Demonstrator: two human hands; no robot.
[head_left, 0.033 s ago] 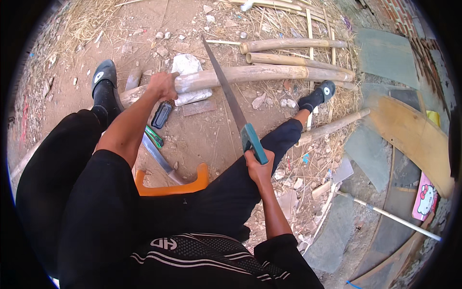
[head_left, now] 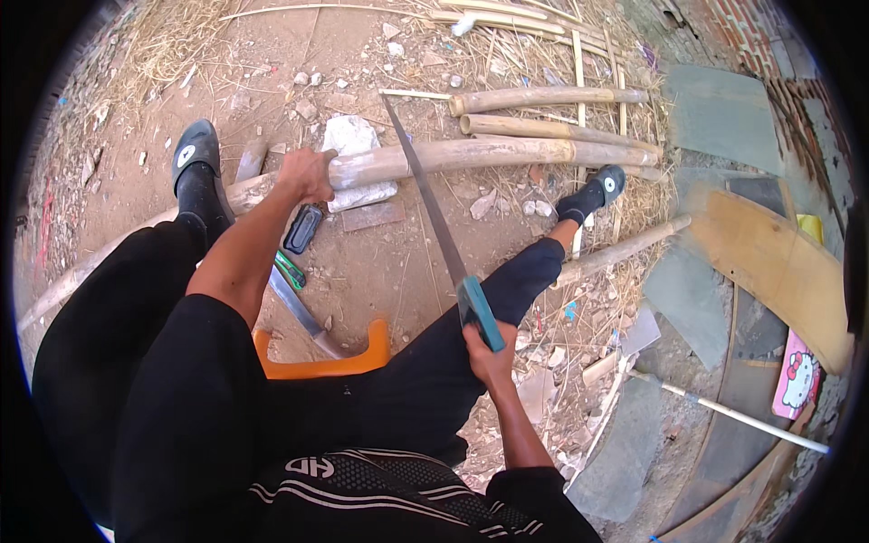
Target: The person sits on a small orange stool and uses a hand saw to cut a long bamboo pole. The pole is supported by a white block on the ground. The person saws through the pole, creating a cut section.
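A long pale bamboo pole (head_left: 471, 156) lies across the bare dirt ground (head_left: 380, 271), pinned by the left hand (head_left: 304, 176) with fingers wrapped over it. The right hand (head_left: 490, 355) grips the teal plastic handle of a long steel handsaw (head_left: 433, 217), its blade resting across the pole.

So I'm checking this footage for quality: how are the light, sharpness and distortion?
Head view: hard sunlight, no glare; the saw and long pole are sharp, as are the left hand and right hand; fisheye bends the poles toward the rim, and the corners are black.
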